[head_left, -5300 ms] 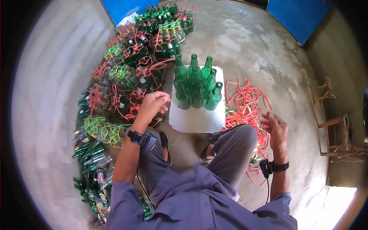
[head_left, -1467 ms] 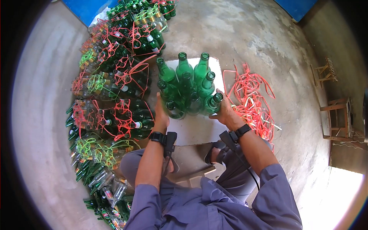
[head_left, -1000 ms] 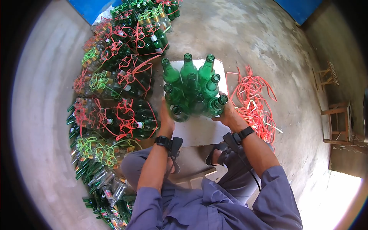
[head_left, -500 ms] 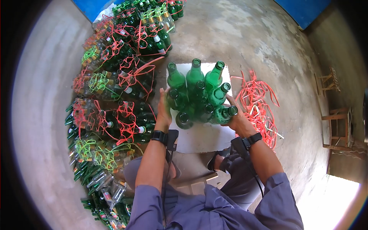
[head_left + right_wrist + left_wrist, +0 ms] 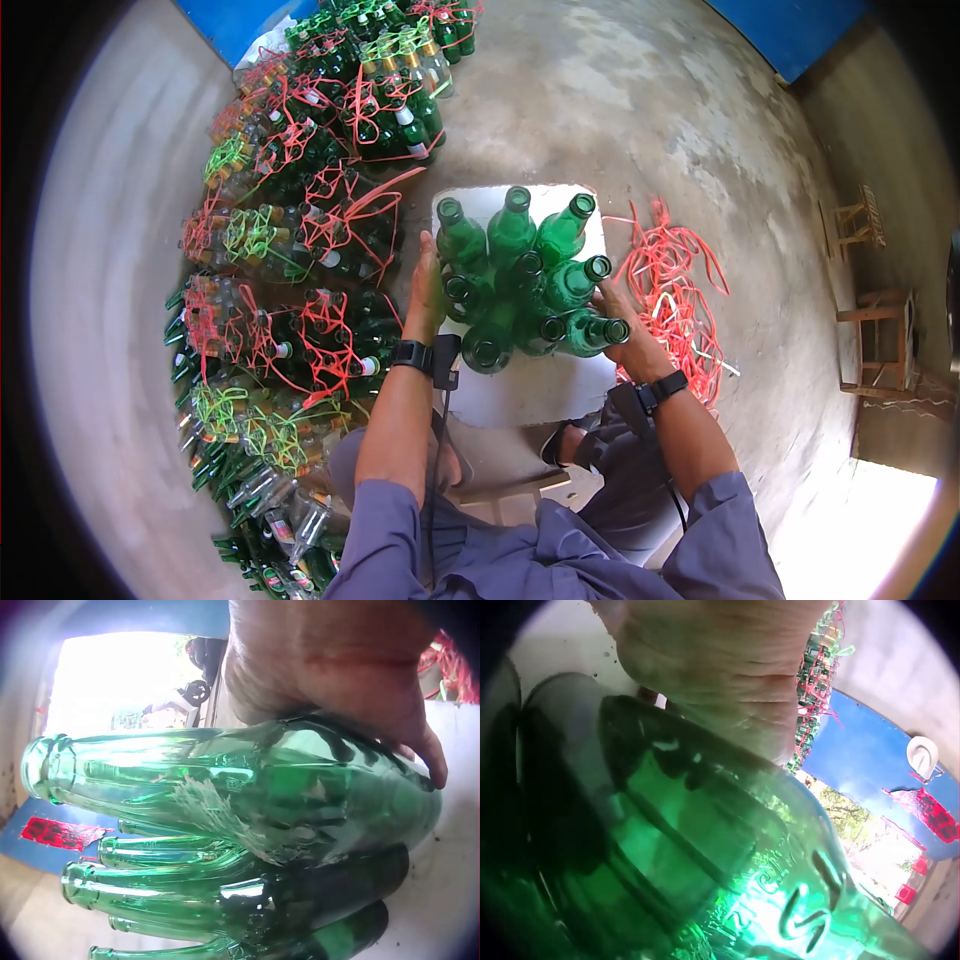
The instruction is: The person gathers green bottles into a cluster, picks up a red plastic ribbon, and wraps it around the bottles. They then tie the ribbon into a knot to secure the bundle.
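Several green bottles (image 5: 510,230) stand bunched on a white board (image 5: 555,390), their necks leaning in different directions. Against the left side of the bunch lies my left hand (image 5: 426,295), fingers extended; in the left wrist view its palm (image 5: 727,682) is right beside a bottle (image 5: 705,847). My right hand (image 5: 632,335) holds the near right corner bottle (image 5: 592,333). The right wrist view shows that hand (image 5: 337,667) against a bottle (image 5: 300,787), one finger bent near its base. Bottles partly hide the right fingers.
Bundled bottles with red and green bands (image 5: 345,330) fill the floor on the left, with loose bottles (image 5: 265,480) nearer me. A heap of red strips (image 5: 670,290) lies right of the board. Wooden stools (image 5: 880,340) stand far right.
Both hands, apart from the bottles in the oldest frame, are now at the bunch's sides. Over the last second the bottles have come nearer me, and the near right one leans further right.
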Demonstrator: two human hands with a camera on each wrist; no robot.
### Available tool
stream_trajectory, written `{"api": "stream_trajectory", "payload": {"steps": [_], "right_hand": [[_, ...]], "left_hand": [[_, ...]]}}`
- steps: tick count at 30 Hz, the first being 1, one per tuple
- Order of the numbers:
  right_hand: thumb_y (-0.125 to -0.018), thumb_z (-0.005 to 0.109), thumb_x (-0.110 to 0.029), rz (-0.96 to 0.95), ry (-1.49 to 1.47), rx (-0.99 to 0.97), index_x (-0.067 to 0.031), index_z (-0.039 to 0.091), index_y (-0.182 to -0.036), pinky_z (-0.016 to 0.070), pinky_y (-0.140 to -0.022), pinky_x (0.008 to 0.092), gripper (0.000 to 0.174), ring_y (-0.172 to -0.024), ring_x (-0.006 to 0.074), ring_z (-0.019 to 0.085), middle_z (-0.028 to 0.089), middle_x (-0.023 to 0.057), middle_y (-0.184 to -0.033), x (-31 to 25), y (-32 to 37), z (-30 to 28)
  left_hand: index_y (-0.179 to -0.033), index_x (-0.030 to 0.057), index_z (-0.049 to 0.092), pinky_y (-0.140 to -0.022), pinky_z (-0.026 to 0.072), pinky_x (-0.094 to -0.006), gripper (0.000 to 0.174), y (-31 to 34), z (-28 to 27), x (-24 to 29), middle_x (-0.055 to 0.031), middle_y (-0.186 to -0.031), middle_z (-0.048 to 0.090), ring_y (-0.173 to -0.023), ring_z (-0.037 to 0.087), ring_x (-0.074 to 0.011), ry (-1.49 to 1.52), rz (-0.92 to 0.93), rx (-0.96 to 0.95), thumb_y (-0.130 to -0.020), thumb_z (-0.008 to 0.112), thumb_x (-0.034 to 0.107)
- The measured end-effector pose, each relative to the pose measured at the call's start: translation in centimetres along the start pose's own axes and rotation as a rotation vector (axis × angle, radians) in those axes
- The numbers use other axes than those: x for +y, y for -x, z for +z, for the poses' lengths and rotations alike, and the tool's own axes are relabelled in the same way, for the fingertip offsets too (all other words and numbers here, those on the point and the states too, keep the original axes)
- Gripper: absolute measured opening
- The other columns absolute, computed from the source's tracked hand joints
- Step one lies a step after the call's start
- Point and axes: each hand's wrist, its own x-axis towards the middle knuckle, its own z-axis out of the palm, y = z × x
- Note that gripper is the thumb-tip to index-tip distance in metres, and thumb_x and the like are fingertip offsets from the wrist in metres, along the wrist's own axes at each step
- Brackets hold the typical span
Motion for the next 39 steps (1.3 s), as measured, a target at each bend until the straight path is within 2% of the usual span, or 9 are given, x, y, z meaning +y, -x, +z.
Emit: {"api": "stream_trajectory", "payload": {"steps": [6, 9, 12, 14, 18, 21, 24, 29, 39], "right_hand": [[-0.074, 0.061, 0.021, -0.407, 0.69, -0.099, -0.0086, 0.017, -0.152, 0.0473, -0.099, 0.0363, 0.094, -0.114, 0.0237, 0.057, 0.053, 0.0165, -0.132, 0.0, 2.5, 1.5], [-0.082, 0.061, 0.013, -0.216, 0.227, -0.059, -0.0092, 0.018, -0.152, 0.0449, -0.101, 0.0357, 0.085, -0.115, 0.0238, 0.056, 0.052, 0.0164, -0.133, -0.2, 2.6, 2.1], [-0.095, 0.057, -0.006, -0.613, 0.759, -0.319, -0.0085, 0.021, -0.151, 0.0441, -0.101, 0.035, 0.067, -0.116, 0.023, 0.055, 0.051, 0.0155, -0.135, 0.6, 1.0, -0.3], [-0.103, 0.047, -0.027, -0.039, 0.089, -0.128, -0.0074, 0.025, -0.15, 0.0449, -0.1, 0.0343, 0.056, -0.117, 0.0218, 0.054, 0.047, 0.0153, -0.139, -0.9, 2.1, 2.3], [-0.105, 0.038, -0.035, 0.015, 0.084, -0.051, -0.0063, 0.028, -0.148, 0.0437, -0.101, 0.0346, 0.053, -0.12, 0.021, 0.052, 0.044, 0.0147, -0.142, -1.4, 2.7, 3.6], [-0.101, 0.048, -0.02, -0.095, 0.118, -0.104, -0.0063, 0.024, -0.15, 0.0396, -0.106, 0.0353, 0.056, -0.127, 0.0225, 0.047, 0.041, 0.0141, -0.144, -0.9, 4.2, 3.9], [-0.098, 0.048, -0.046, -0.791, 0.915, -0.144, -0.0054, 0.053, -0.131, 0.0522, -0.094, 0.0367, 0.052, -0.114, 0.023, 0.059, 0.057, 0.0142, -0.127, 0.0, 5.1, 4.2], [-0.099, 0.044, -0.046, -0.211, 0.505, 0.042, -0.0059, 0.041, -0.141, 0.0499, -0.096, 0.0374, 0.058, -0.119, 0.0251, 0.055, 0.054, 0.0143, -0.131, -1.8, 5.3, 6.2], [-0.1, 0.041, -0.045, -0.076, 0.455, 0.123, -0.0081, 0.031, -0.149, 0.0189, -0.116, 0.0465, 0.062, -0.142, 0.0255, 0.029, 0.035, 0.0153, -0.152, -1.9, -0.4, 0.6]], "left_hand": [[-0.125, 0.0059, 0.059, -0.082, 0.0532, -0.0308, 0.071, 1.5, 1.7, 0.8, -0.009, -0.116, 0.063, -0.098, 0.063, -0.0185, -0.029, 0.018, 0.076, -0.097, 0.03, 0.065], [-0.122, 0.0068, 0.061, -0.082, 0.0537, -0.0301, 0.069, 0.6, 0.0, -0.9, -0.0071, -0.111, 0.065, -0.095, 0.064, -0.0159, 0.058, -0.086, 0.059, -0.097, 0.032, 0.065], [-0.121, 0.0076, 0.061, -0.079, 0.0541, -0.0296, 0.067, 1.9, 1.1, -0.4, -0.0049, -0.107, 0.066, -0.092, 0.064, -0.0138, 0.023, -0.098, 0.088, -0.097, 0.033, 0.064], [-0.121, 0.0082, 0.061, -0.078, 0.0544, -0.0292, 0.066, 2.6, 1.6, -0.4, -0.0045, -0.108, 0.066, -0.092, 0.064, -0.0134, -0.101, 0.113, 0.033, -0.097, 0.033, 0.063], [-0.121, 0.0087, 0.061, -0.078, 0.0543, -0.0292, 0.064, 4.2, 3.2, 0.8, -0.0043, -0.108, 0.066, -0.092, 0.064, -0.0137, -0.215, 0.285, 0.029, -0.098, 0.033, 0.062], [-0.121, 0.0081, 0.061, -0.078, 0.0535, -0.0281, 0.063, 4.2, 3.6, 1.2, -0.0038, -0.108, 0.066, -0.092, 0.064, -0.0129, -0.194, 0.249, 0.041, -0.1, 0.032, 0.059], [-0.12, 0.0072, 0.062, -0.079, 0.0526, -0.0271, 0.063, 3.8, 3.0, 1.0, -0.0031, -0.107, 0.065, -0.092, 0.063, -0.0121, -0.265, 0.315, 0.009, -0.101, 0.031, 0.058], [-0.117, 0.0037, 0.063, -0.077, 0.0522, -0.0265, 0.066, 3.1, 1.5, 0.6, -0.0039, -0.103, 0.066, -0.091, 0.062, -0.0111, -0.438, 0.33, 0.025, -0.101, 0.029, 0.057], [-0.121, -0.0054, 0.055, -0.094, 0.0492, -0.0355, 0.068, -3.0, -0.5, 2.5, -0.0204, -0.117, 0.064, -0.104, 0.063, -0.0251, 0.051, 0.038, -0.175, -0.102, 0.028, 0.054]]}}
